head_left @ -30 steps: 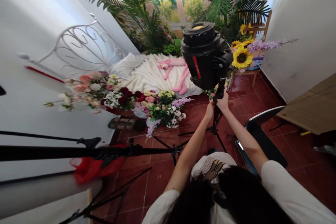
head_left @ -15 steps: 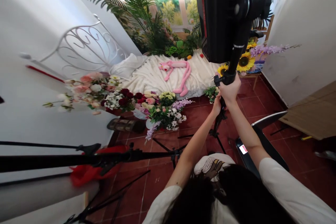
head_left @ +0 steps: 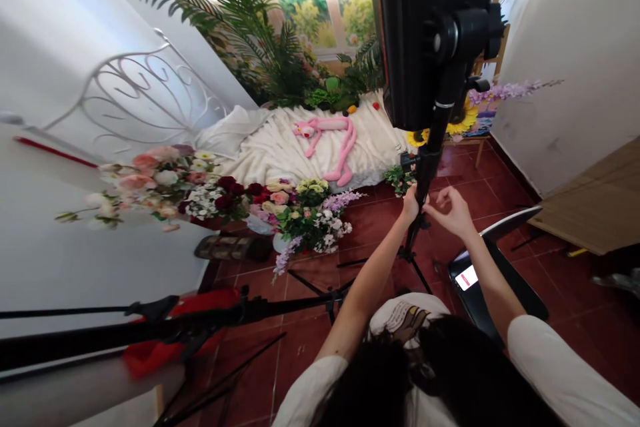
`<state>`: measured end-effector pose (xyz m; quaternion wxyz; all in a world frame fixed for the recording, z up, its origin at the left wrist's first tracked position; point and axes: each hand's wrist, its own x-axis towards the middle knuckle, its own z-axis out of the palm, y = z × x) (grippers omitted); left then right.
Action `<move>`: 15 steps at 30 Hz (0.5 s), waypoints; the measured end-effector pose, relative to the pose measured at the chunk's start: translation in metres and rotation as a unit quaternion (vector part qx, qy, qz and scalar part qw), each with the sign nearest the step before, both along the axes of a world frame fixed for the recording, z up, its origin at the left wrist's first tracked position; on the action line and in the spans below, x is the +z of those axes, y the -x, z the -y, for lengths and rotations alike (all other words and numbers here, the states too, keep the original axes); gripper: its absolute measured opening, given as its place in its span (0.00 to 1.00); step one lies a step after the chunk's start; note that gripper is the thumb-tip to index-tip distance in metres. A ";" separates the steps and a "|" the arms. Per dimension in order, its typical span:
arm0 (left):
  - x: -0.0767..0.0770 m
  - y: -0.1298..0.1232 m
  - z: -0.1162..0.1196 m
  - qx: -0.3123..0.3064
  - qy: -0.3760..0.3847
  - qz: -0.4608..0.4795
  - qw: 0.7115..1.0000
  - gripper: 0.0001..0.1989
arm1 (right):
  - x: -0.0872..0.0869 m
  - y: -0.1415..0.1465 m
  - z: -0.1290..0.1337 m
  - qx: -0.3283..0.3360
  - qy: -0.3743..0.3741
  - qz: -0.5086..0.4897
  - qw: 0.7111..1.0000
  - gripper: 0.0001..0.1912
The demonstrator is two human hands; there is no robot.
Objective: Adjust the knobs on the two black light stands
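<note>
A large black studio light (head_left: 410, 47) tops a black stand (head_left: 427, 163) at the upper right. My left hand (head_left: 411, 205) is wrapped round the stand's pole, below a side knob (head_left: 410, 160). Just right of the pole, my right hand (head_left: 453, 211) has its fingers curved and apart, with the thumb close to a small black knob (head_left: 424, 220) on the pole. Nothing shows in my right hand.
A pink plush toy (head_left: 330, 125) lies on a cream blanket (head_left: 285, 147). Flower bunches (head_left: 320, 220) stand before it. Another black stand (head_left: 210, 320) crosses the lower left. A black chair (head_left: 525, 287) with a phone (head_left: 467, 277) is at right.
My right hand has let go of the upper pole and moved down to the right of it. The camera view has shifted slightly, and the light sits a little lower in view.
</note>
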<state>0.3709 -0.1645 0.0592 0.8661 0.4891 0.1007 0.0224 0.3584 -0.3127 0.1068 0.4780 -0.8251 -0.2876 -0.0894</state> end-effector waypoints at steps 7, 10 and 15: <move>0.006 0.004 0.001 -0.028 -0.028 0.019 0.999 0.32 | -0.052 0.033 0.010 0.011 0.188 -0.029 0.982 0.25; 0.006 0.003 0.001 -0.024 -0.032 0.018 0.999 0.32 | -0.064 0.035 0.003 -0.022 0.154 -0.060 0.986 0.29; 0.005 0.001 0.001 -0.030 -0.032 0.022 0.999 0.30 | -0.082 0.038 -0.009 -0.054 0.022 -0.166 0.984 0.37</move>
